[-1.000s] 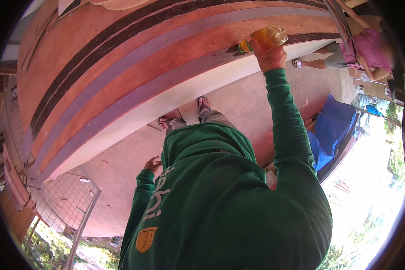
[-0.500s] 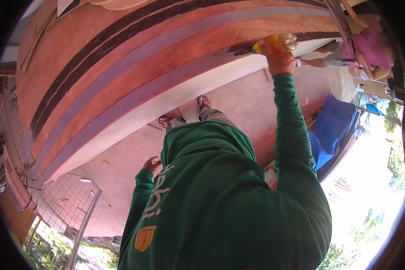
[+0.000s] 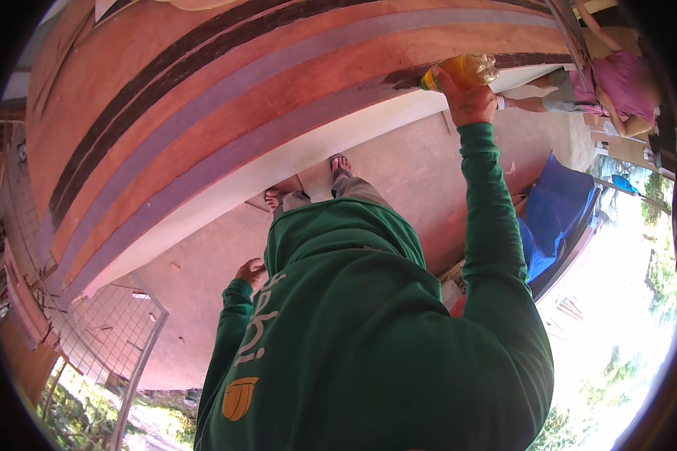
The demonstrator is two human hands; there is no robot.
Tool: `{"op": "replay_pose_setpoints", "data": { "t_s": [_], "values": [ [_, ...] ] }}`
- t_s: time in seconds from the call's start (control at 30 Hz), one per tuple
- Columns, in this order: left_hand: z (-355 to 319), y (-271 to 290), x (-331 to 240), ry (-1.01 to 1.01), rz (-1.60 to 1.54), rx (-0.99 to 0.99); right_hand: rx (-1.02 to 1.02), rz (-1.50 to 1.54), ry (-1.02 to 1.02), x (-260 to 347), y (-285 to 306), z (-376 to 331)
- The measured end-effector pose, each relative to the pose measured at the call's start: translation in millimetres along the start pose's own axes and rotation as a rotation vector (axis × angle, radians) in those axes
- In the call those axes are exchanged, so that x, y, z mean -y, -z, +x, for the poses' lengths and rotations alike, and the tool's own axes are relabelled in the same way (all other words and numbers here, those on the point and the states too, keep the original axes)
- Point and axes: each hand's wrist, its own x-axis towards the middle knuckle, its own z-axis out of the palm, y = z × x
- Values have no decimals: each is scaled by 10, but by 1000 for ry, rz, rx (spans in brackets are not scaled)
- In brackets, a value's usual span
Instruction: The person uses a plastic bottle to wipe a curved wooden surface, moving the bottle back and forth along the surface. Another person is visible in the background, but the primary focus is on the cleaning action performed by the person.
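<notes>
Head view: the person in a green long-sleeved hooded top (image 3: 368, 346) stands on a pinkish concrete floor (image 3: 203, 316), seen from above so that the chest fills the lower middle of the picture and two bare-toed feet in sandals (image 3: 308, 184) show beyond it. The right hand (image 3: 470, 101) is stretched out to the upper right, with the arm almost straight, and is closed around a clear plastic bottle of yellow-orange liquid (image 3: 466, 69); the fingers wrap the bottle's body from below, and the bottle lies roughly level, its orange-capped end turned to the left. That end sits against, or just beside, the dark worn strip on a big curved wall or hull painted in bands of terracotta, brown, violet and white (image 3: 226, 113); whether it really touches cannot be told. The left hand (image 3: 250, 270) hangs low by the hip, fingers loosely curled, holding nothing that can be seen, well apart from the bottle. Along the left edge runs a wire mesh fence on a metal frame (image 3: 113, 338), with greenery below it. To the right of the outstretched arm lies a crumpled blue tarpaulin (image 3: 557, 218) on the floor. In the upper right corner another person in a pink top (image 3: 617, 86) is bent low near the wall, close behind the raised bottle.
</notes>
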Motion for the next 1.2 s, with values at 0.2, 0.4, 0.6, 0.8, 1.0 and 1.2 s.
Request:
{"op": "replay_pose_setpoints", "data": {
  "t_s": [0.2, 0.4, 0.6, 0.8, 1.0, 1.2],
  "values": [
    [-276, 73, -427, 83, 87, -42, 72, 122, -201, -191, -31, 15],
    [341, 155, 714, -57, 94, -24, 224, 255, -116, 660, -134, -271],
    [-24, 286, -381, -63, 239, 1, -8, 176, -173, 116, -131, -10],
    [-278, 250, -465, -32, 306, -65, 71, 190, -185, 328, -117, -86],
    [-15, 175, 167, 87, 115, -108, 223, 306, 28, 1162, -360, -704],
    [-273, 140, -390, -30, -103, -26, 32, 269, -85, 227, -271, -168]
  ]
}}
